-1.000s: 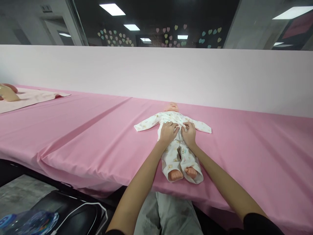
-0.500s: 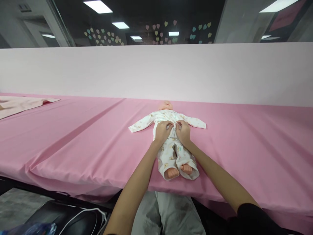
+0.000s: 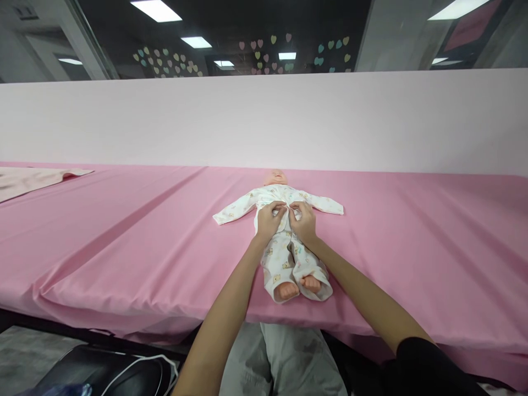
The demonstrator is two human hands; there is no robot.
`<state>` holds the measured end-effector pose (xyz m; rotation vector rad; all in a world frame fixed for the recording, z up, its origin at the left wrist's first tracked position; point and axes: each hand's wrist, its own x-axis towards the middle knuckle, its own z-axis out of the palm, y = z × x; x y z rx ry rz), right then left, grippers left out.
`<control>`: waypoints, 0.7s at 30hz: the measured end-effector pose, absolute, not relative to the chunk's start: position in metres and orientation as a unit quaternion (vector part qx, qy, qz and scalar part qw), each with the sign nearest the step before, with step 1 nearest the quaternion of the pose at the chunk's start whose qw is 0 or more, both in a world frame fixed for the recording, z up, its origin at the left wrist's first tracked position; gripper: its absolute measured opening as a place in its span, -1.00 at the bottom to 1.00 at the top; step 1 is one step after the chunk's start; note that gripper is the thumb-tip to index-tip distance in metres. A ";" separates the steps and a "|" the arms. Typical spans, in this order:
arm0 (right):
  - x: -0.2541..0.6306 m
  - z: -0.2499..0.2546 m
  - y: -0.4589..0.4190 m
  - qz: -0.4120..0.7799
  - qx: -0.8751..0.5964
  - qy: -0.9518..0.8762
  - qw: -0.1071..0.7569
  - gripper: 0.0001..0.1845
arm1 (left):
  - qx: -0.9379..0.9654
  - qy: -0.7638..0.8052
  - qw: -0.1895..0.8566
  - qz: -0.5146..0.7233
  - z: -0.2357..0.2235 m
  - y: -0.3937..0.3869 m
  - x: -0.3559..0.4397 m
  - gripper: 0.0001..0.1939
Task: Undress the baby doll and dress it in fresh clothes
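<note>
A baby doll lies on its back, head toward the white wall and feet toward me. It wears a white long-sleeved top with small prints, its sleeves spread to both sides, and printed trousers with the bare feet showing at the cuffs. My left hand pinches the top's front near the belly. Close beside it, my right hand pinches the cloth on the other side of the front. The fingertips nearly meet, and any fastener between them is too small to make out.
The doll lies on a pink sheet covering a table. A pale cloth lies at the far left. Behind runs a white partition below dark glass. A black chair with a white cable stands at lower left.
Both hands have shifted slightly up the top's front toward the chest, still pinching the cloth. The whole view has moved a little; the doll lies as before.
</note>
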<state>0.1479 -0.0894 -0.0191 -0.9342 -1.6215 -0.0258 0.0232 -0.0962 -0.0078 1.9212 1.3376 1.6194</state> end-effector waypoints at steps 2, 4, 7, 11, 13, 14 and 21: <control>0.148 -0.020 -0.089 -0.012 -0.394 -0.701 0.595 -0.91 | 0.664 0.467 0.146 0.566 -0.008 -0.097 0.023 -0.83; 0.147 -0.021 -0.088 -0.011 -0.384 -0.700 0.602 -0.91 | 0.660 0.471 0.153 0.565 -0.007 -0.098 0.024 -0.82; 0.147 -0.021 -0.087 -0.006 -0.378 -0.702 0.604 -0.90 | 0.649 0.482 0.163 0.565 -0.004 -0.100 0.025 -0.81; 0.148 -0.020 -0.088 0.009 -0.381 -0.723 0.576 -0.88 | 0.645 0.494 0.146 0.565 -0.003 -0.102 0.026 -0.81; 0.148 -0.018 -0.089 0.015 -0.380 -0.734 0.563 -0.87 | 0.645 0.506 0.132 0.557 -0.003 -0.103 0.027 -0.81; 0.149 -0.018 -0.090 0.014 -0.381 -0.739 0.555 -0.84 | 0.643 0.515 0.124 0.552 -0.003 -0.103 0.027 -0.81; 0.148 -0.021 -0.085 0.032 -0.400 -0.746 0.532 -0.87 | 0.638 0.555 0.092 0.525 -0.002 -0.106 0.029 -0.73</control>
